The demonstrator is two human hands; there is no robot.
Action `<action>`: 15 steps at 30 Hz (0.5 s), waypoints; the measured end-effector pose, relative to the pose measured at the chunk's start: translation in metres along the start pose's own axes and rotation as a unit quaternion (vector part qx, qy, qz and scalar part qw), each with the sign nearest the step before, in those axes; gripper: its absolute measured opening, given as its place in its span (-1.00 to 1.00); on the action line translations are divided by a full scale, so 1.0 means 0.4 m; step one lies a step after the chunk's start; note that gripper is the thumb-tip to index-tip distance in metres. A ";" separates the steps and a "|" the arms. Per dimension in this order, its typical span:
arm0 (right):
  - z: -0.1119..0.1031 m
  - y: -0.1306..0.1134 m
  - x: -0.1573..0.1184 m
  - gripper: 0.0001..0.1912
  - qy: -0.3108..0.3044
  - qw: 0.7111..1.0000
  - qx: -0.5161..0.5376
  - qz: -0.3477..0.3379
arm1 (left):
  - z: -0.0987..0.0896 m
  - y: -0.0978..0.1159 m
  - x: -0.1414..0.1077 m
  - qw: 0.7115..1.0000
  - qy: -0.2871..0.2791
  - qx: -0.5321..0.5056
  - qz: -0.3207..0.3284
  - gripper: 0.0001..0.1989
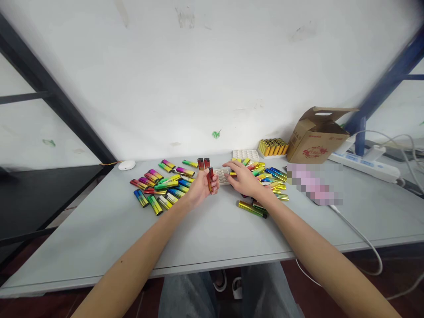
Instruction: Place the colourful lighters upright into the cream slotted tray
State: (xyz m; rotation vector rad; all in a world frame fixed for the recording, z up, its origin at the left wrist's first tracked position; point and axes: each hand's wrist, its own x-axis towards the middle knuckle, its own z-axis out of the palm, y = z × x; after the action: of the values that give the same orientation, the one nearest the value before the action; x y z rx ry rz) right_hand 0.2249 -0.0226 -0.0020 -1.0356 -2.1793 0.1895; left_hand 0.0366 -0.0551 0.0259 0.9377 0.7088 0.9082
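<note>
My left hand [200,187] is wrapped round a red lighter [210,180] near the middle of the table. Two more red lighters [203,163] stand upright just behind its fingers. My right hand [244,178] has its fingers apart, over the right side of a white tray with round holes [221,176]; nothing shows in its grip. To the left lies a loose pile of shiny multicoloured lighters [167,182]. Another pile of lighters [276,174] lies beyond and right of my right hand, and a yellow-green lighter [251,208] rests nearer the front.
A second white tray [245,155] and a tray filled with golden lighters [273,147] are by the wall. An open cardboard box [316,141], a power strip [364,165] and a blurred pink object [311,183] with a cable are at right. A white case [126,165] sits back left.
</note>
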 end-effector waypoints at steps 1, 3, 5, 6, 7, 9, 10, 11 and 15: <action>0.000 0.000 0.000 -0.65 0.001 1.000 0.000 -0.001 | 0.001 -0.001 -0.001 1.000 -0.004 -0.002 -0.004 -0.62; 0.000 0.001 0.001 -0.65 0.003 1.000 0.000 -0.004 | 0.004 -0.004 -0.002 1.000 -0.011 -0.007 -0.007 -0.61; 0.001 0.002 0.001 -0.66 0.003 1.000 -0.002 -0.007 | 0.005 -0.006 -0.003 1.000 -0.019 -0.013 -0.007 -0.60; 0.002 0.003 0.002 -0.66 0.003 1.000 -0.004 -0.009 | 0.005 -0.007 -0.003 1.000 -0.023 -0.017 -0.007 -0.60; 0.003 0.005 0.002 -0.66 0.004 1.000 -0.005 -0.010 | 0.005 -0.008 -0.003 0.999 -0.029 -0.022 -0.006 -0.60; 0.005 0.007 0.003 -0.66 0.005 1.000 -0.008 -0.012 | 0.004 -0.009 -0.004 0.999 -0.038 -0.029 -0.006 -0.60; 0.006 0.008 0.003 -0.66 0.005 1.000 -0.009 -0.011 | 0.004 -0.010 -0.004 0.999 -0.042 -0.032 -0.006 -0.60; 0.006 0.009 0.003 -0.66 0.006 1.000 -0.009 -0.011 | 0.003 -0.010 -0.005 0.998 -0.045 -0.034 -0.006 -0.60; 0.004 0.008 0.004 -0.67 0.007 1.000 -0.008 -0.011 | 0.004 -0.013 -0.005 0.998 -0.051 -0.042 -0.004 -0.59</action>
State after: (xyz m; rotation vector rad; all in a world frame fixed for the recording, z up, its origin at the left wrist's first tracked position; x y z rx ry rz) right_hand 0.2251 -0.0192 -0.0035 -1.0185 -2.1822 0.1540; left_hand 0.0387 -0.0589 0.0223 0.8997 0.5826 0.8702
